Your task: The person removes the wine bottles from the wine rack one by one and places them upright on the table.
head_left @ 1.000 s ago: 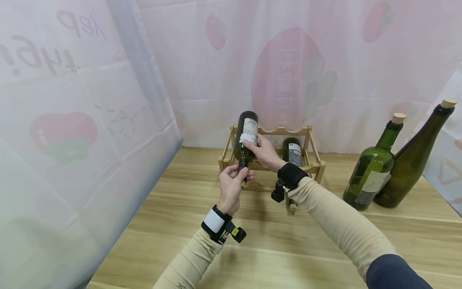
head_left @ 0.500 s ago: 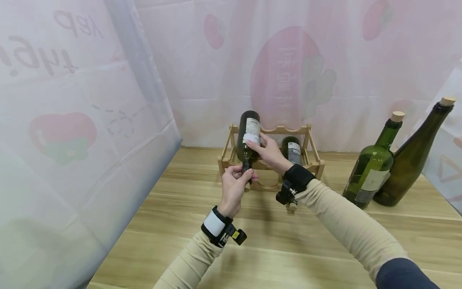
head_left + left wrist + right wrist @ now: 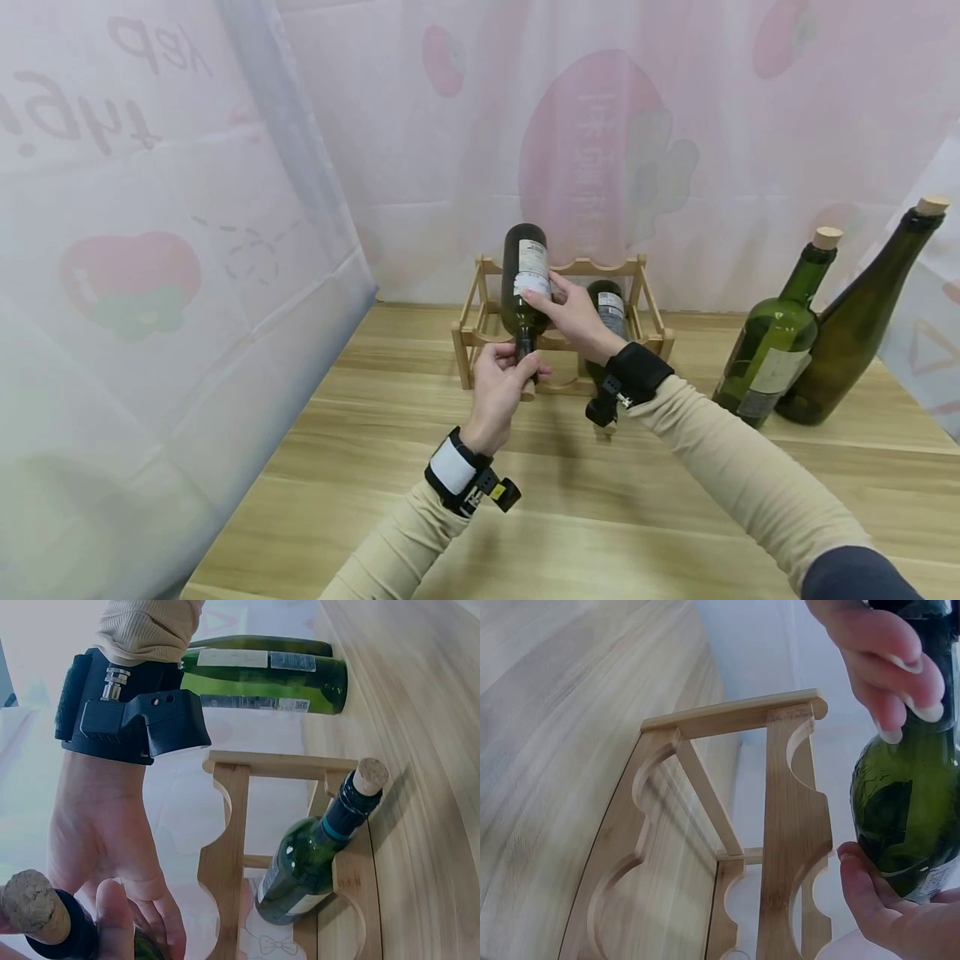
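My left hand [image 3: 498, 396] grips the neck of a dark green wine bottle [image 3: 513, 275] just behind its cork. Around the labelled body of that bottle, my right hand [image 3: 581, 317] holds with the thumb on top. The bottle lies with its base away from me and its corked end toward me, above a wooden wine rack [image 3: 480, 337]. In the right wrist view, the bottle [image 3: 900, 787] appears apart from the upper notched rail [image 3: 795, 825]. A second corked wine bottle [image 3: 300, 862] lies in the rack's lower level, its neck over the lower front rail.
On the table [image 3: 360, 467], right of the rack, two more corked green bottles stand upright: a shorter labelled one [image 3: 780, 342] and a taller one [image 3: 862, 333] partly behind it. A printed curtain [image 3: 420, 167] hangs behind the rack and along the left side.
Both hands have moved the held bottle somewhat to the right over the rack, and it has turned straighter toward me. The cork, hidden at first, now shows beyond the left hand.
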A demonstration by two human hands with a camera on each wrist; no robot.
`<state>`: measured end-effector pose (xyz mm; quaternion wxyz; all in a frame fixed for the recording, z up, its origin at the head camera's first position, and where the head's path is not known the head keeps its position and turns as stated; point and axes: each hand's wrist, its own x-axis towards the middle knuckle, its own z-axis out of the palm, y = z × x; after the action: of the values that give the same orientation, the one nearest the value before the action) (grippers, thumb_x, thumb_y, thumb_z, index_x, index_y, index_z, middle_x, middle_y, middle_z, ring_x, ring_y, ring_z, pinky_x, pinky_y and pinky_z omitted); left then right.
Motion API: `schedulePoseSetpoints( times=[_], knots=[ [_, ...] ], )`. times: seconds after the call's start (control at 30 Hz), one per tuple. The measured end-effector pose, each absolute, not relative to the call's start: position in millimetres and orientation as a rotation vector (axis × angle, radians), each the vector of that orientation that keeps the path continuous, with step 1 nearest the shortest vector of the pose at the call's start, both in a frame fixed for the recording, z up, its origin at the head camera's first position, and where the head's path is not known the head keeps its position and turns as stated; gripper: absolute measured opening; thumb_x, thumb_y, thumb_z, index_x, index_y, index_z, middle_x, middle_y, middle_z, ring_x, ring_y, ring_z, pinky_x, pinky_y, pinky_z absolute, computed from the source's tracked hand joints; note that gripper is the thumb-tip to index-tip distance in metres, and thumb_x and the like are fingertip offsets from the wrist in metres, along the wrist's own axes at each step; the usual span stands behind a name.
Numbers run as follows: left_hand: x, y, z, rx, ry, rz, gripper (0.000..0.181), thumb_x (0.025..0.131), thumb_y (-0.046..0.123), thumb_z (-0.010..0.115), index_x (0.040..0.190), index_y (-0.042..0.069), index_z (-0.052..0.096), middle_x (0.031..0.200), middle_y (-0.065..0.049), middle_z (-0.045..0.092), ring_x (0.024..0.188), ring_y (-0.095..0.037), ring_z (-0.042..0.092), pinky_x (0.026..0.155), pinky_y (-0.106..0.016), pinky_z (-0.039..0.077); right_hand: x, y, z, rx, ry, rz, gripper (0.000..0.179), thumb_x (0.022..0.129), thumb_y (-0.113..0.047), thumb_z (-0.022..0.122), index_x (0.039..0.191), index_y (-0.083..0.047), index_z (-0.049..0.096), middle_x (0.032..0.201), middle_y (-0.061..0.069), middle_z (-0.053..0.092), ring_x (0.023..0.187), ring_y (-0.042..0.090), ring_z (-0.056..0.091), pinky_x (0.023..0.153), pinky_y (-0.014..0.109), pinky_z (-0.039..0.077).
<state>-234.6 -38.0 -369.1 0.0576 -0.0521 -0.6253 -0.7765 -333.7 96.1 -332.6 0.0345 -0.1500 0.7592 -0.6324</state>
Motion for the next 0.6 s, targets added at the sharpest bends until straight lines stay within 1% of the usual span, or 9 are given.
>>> schedulePoseSetpoints(
  times=[0.13, 0.27, 0.37, 0.47, 0.5, 0.53, 0.6],
  knots=[
    [-232, -34, -367, -0.171, -1.919, -2.351, 0.033, 0.093, 0.006, 0.06, 0.119, -0.003, 0.041, 0.093, -0.01, 0.065, 0.068, -0.009, 0.068, 0.065, -0.021, 0.053, -332, 102, -332, -0.438, 2.363, -1.913, 0.076, 0.094, -0.041, 0.061, 0.154, -0.017, 0.022, 0.14, 0.018, 0.053, 0.122, 0.03, 0.056, 0.094, 0.04, 0.051],
    [-228, -31, -366, -0.177, -1.945, -2.34, 0.033, 0.093, 0.009, 0.061, 0.117, -0.002, 0.041, 0.092, -0.012, 0.067, 0.068, -0.009, 0.068, 0.058, -0.02, 0.05, -330, 107, -332, -0.438, 2.384, -1.881, 0.075, 0.093, -0.044, 0.061, 0.154, -0.019, 0.023, 0.142, 0.015, 0.051, 0.124, 0.028, 0.055, 0.093, 0.034, 0.049],
    [-227, -28, -365, -0.182, -1.954, -2.34, 0.033, 0.093, 0.009, 0.062, 0.117, -0.002, 0.041, 0.093, -0.014, 0.068, 0.069, -0.01, 0.069, 0.055, -0.02, 0.049, -327, 111, -331, -0.458, 2.368, -1.887, 0.073, 0.094, -0.042, 0.06, 0.153, -0.019, 0.024, 0.142, 0.016, 0.051, 0.124, 0.03, 0.055, 0.094, 0.035, 0.048],
    [-226, -26, -366, -0.186, -1.958, -2.341, 0.034, 0.093, 0.009, 0.061, 0.118, -0.003, 0.04, 0.094, -0.015, 0.067, 0.069, -0.01, 0.069, 0.055, -0.02, 0.05, -325, 114, -331, -0.468, 2.354, -1.886, 0.073, 0.094, -0.04, 0.06, 0.154, -0.018, 0.022, 0.142, 0.017, 0.051, 0.125, 0.031, 0.054, 0.097, 0.037, 0.049],
    [-225, -25, -366, -0.187, -1.957, -2.344, 0.034, 0.093, 0.009, 0.061, 0.118, -0.002, 0.04, 0.095, -0.017, 0.067, 0.069, -0.01, 0.069, 0.055, -0.02, 0.05, -324, 114, -331, -0.463, 2.354, -1.884, 0.074, 0.094, -0.041, 0.06, 0.154, -0.018, 0.022, 0.142, 0.017, 0.05, 0.125, 0.03, 0.054, 0.098, 0.038, 0.048],
    [-225, -25, -366, -0.187, -1.96, -2.344, 0.035, 0.093, 0.009, 0.061, 0.118, -0.002, 0.04, 0.095, -0.016, 0.067, 0.069, -0.01, 0.069, 0.055, -0.02, 0.05, -323, 115, -330, -0.46, 2.356, -1.88, 0.074, 0.094, -0.041, 0.06, 0.154, -0.019, 0.022, 0.142, 0.017, 0.05, 0.126, 0.03, 0.054, 0.099, 0.039, 0.048],
    [-224, -24, -366, -0.189, -1.964, -2.342, 0.035, 0.093, 0.009, 0.061, 0.118, -0.002, 0.04, 0.096, -0.019, 0.067, 0.069, -0.01, 0.069, 0.054, -0.02, 0.049, -322, 116, -330, -0.452, 2.347, -1.88, 0.075, 0.094, -0.042, 0.06, 0.154, -0.019, 0.021, 0.143, 0.017, 0.049, 0.127, 0.03, 0.053, 0.101, 0.041, 0.046]
  ],
)
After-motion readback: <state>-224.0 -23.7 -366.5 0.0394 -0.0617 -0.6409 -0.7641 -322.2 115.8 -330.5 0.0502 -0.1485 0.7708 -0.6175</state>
